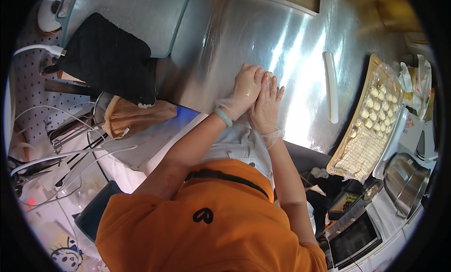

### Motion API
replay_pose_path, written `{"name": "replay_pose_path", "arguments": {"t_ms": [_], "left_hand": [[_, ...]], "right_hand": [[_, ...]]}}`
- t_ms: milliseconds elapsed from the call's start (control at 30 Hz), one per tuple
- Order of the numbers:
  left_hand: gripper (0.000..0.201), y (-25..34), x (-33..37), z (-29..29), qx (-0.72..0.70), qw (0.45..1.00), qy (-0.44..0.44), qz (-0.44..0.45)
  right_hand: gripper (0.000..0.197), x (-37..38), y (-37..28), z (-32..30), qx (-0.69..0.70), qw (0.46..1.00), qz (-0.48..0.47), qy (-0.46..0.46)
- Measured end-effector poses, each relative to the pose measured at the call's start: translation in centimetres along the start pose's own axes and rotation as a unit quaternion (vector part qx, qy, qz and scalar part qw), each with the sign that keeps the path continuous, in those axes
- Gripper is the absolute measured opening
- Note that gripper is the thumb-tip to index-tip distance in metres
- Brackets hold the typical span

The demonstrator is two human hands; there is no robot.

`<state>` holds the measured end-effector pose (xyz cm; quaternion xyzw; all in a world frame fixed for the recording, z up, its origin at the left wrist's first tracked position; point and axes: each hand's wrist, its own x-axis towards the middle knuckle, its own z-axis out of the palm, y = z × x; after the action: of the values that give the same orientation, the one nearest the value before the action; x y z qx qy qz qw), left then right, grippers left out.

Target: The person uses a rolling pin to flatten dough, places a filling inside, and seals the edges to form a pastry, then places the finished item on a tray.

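Observation:
Both my hands are in clear thin plastic gloves and meet over the near part of a shiny steel table (216,74). My left hand (248,85) is curled, with its fingers bent against my right hand. My right hand (266,106) presses beside it, palm hidden, its fingers stretched out and slightly apart. A small pale bit (270,74) shows by the fingertips; what lies between the hands is mostly hidden. On my left wrist sits a pale green bangle (222,117). A white rolling pin (331,87) lies on the table to the right, apart from my hands.
At the right edge, a wooden-rimmed tray (342,166) holds several pale dough pieces under clear film. Steel bowls (406,182) stand beyond it. To the left are a black cloth (105,55), a brown cloth (141,119) and loose white cables. Another tray (300,0) lies at the far edge.

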<state>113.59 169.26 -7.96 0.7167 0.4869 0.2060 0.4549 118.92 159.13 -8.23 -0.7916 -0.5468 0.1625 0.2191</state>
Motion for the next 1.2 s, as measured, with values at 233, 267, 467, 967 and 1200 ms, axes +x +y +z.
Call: {"name": "replay_pose_path", "arguments": {"t_ms": [233, 267, 467, 967, 1200], "left_hand": [[0.027, -0.2, -0.1, -1.1, -0.021, 0.999, -0.029, 0.016], [0.027, 0.0, -0.1, -1.4, -0.015, 0.999, -0.039, 0.014], [0.036, -0.3, -1.1, -2.7, 0.057, 0.995, -0.030, 0.073], [0.083, -2.5, -2.9, 0.4, 0.175, 0.972, -0.087, 0.130], [0.089, -2.9, -2.6, -0.2, 0.217, 0.951, -0.112, 0.189]], "right_hand": [[0.066, 0.5, 0.0, 0.7, -0.039, 0.999, 0.009, -0.007], [0.065, 0.7, 0.1, 0.7, -0.040, 0.999, 0.004, -0.008], [0.061, 0.7, 0.9, 1.1, -0.016, 1.000, -0.025, -0.001], [0.064, 2.5, 4.0, -0.6, 0.034, 0.999, -0.036, -0.002], [0.060, 1.8, 4.1, 0.0, -0.004, 0.996, -0.089, -0.025]]}}
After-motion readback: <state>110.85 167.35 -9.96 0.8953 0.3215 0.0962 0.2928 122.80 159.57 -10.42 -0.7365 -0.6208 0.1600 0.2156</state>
